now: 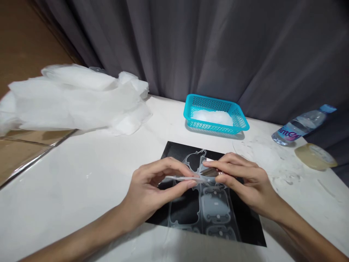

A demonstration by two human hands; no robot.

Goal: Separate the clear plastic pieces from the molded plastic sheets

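A clear plastic sheet (215,213) with moulded cut-out shapes lies over a black mat (248,222) on the white table. My left hand (152,187) pinches the sheet's lifted upper part between thumb and fingers. My right hand (245,182) pinches the same lifted part from the right, together with a small dark blade-like tool (209,171) that I cannot make out well. Both hands hover just above the mat, fingertips almost touching. A strip of the clear sheet (195,160) curls up beyond my fingers.
A turquoise basket (240,118) holding white material stands at the back. A pile of white foam wrap (73,98) lies at the left. A plastic water bottle (302,125) and a tape roll (315,156) rest at the right edge. Grey curtain behind.
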